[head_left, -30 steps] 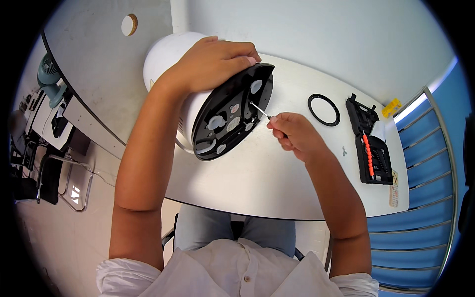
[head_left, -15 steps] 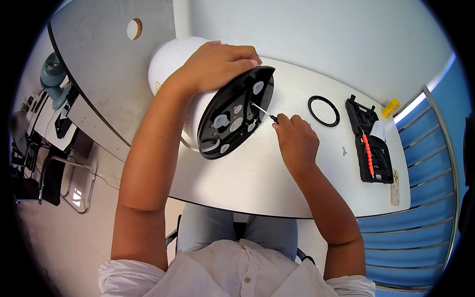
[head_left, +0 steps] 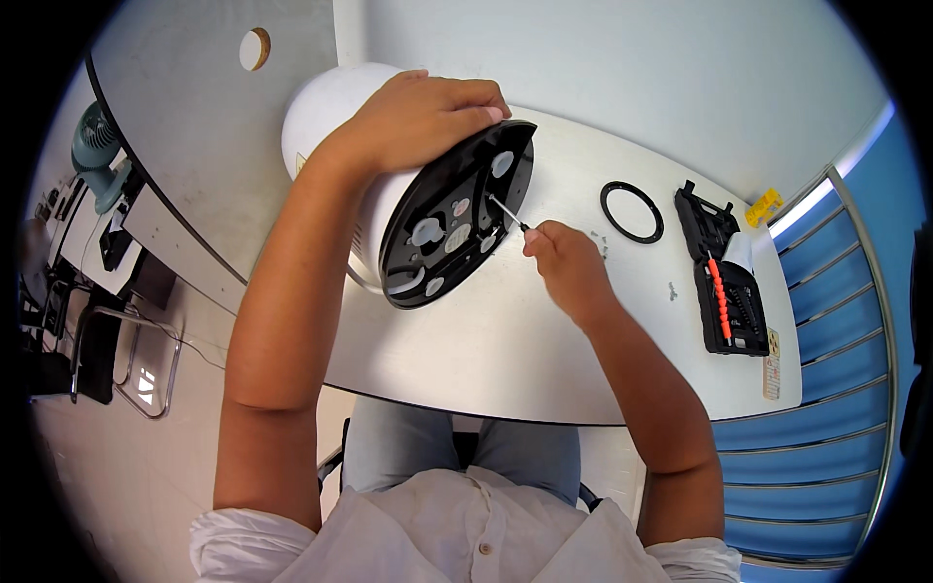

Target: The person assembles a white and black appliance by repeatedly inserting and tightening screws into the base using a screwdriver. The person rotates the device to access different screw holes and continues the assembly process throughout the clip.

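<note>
A white, rounded appliance (head_left: 326,107) lies on its side on the table, its black oval base (head_left: 457,228) facing right and toward me. Pale round feet, stickers and recesses show on the base. My left hand (head_left: 428,121) grips the appliance from above, fingers over the top rim of the base. My right hand (head_left: 569,264) is closed round the handle of a screwdriver (head_left: 507,213). Its thin shaft points up and left, and the tip is at a recess in the base. Most of the handle is hidden in my fist.
On the white table (head_left: 466,369) lie a black ring (head_left: 632,212), small screws (head_left: 673,291), an open black tool case (head_left: 729,306) with an orange flexible shaft (head_left: 719,296), a yellow object (head_left: 764,207) and a pale remote (head_left: 771,374). Metal railing (head_left: 875,321) stands right; a green fan (head_left: 95,146) far left.
The whole view has shifted slightly. My right hand has turned a little round the screwdriver, whose tip stays at the same recess. Small screws beside the hand now show. The left hand keeps its grip.
</note>
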The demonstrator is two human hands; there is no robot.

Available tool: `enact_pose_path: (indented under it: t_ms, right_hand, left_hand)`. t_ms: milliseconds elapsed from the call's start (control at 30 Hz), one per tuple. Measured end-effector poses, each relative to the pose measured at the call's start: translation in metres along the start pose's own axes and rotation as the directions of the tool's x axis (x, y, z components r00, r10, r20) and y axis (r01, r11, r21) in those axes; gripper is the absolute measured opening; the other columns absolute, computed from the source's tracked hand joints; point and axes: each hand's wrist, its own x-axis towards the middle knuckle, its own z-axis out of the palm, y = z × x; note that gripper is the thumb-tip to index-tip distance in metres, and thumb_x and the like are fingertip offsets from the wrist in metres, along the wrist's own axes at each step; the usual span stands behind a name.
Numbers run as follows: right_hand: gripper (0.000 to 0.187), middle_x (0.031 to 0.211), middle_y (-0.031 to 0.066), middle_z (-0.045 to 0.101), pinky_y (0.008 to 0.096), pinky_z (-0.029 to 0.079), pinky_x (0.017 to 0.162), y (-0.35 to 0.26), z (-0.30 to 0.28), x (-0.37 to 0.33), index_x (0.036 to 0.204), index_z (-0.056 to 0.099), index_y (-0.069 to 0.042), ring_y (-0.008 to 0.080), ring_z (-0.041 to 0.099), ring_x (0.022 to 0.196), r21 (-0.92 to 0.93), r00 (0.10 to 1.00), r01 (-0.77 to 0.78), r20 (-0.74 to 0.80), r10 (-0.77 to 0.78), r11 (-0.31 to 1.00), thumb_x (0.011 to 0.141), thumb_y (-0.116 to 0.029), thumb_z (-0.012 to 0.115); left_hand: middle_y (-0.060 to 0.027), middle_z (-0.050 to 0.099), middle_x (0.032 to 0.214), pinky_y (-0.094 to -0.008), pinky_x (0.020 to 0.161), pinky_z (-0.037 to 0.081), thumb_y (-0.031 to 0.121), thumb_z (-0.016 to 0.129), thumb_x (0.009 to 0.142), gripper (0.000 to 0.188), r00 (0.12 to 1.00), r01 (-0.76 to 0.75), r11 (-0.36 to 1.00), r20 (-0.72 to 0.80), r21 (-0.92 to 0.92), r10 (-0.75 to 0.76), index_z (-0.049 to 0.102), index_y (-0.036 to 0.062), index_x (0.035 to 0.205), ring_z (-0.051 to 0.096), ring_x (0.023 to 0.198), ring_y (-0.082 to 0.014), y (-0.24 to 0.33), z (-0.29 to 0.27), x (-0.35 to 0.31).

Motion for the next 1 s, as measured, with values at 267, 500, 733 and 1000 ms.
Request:
enact_pose_path:
  t_ms: [267,500,733,1000]
  right_hand:
    - [0.027,0.055,-0.0046,0.035,0.0250,0.020,0.042,-0.017,-0.031,0.011,0.082,0.052,-0.005,0.0068,0.023,0.045,0.524,0.806,-0.526,0.558,0.196,0.670,0.098,-0.025,0.042]
    - [0.029,0.052,-0.0048,0.038,0.0226,0.020,0.039,0.011,-0.026,0.019,0.087,0.051,-0.006,0.0056,0.024,0.041,0.636,0.694,-0.688,0.718,0.057,0.350,0.101,-0.029,0.042]
    - [0.033,0.055,-0.0035,0.042,0.0225,0.025,0.040,0.006,-0.025,0.002,0.096,0.055,-0.003,0.0056,0.029,0.041,0.673,0.757,-0.609,0.651,0.055,0.419,0.101,-0.033,0.041]
    - [0.018,0.063,-0.0001,0.049,0.0260,0.036,0.057,0.084,-0.102,0.022,0.087,0.061,-0.002,0.0096,0.044,0.058,0.493,0.973,-0.165,-0.058,0.222,0.854,0.090,-0.020,0.057]
  left_hand:
    - [-0.0054,0.067,0.110,-0.0466,0.112,0.019,0.029,0.039,0.095,0.033,1.000,0.016,1.000,0.015,0.016,-0.016,0.061,0.0108,0.110,0.058,0.105,-0.0239,0.001,0.000,0.000]
    - [-0.0049,0.067,0.112,-0.0461,0.112,0.020,0.029,0.039,0.095,0.033,0.999,0.032,0.999,0.025,0.020,-0.032,0.062,0.0106,0.111,0.058,0.107,-0.0231,0.002,-0.001,0.002]
    - [-0.0052,0.066,0.116,-0.0442,0.111,0.021,0.028,0.039,0.096,0.034,1.000,0.010,0.999,0.020,0.035,-0.011,0.062,0.0099,0.112,0.057,0.109,-0.0234,0.000,0.000,0.001]
    - [-0.0064,0.063,0.123,-0.0429,0.114,0.018,0.027,0.040,0.096,0.037,0.994,-0.002,1.000,-0.111,0.002,0.002,0.063,0.0090,0.120,0.052,0.120,-0.0229,-0.005,0.006,-0.004]
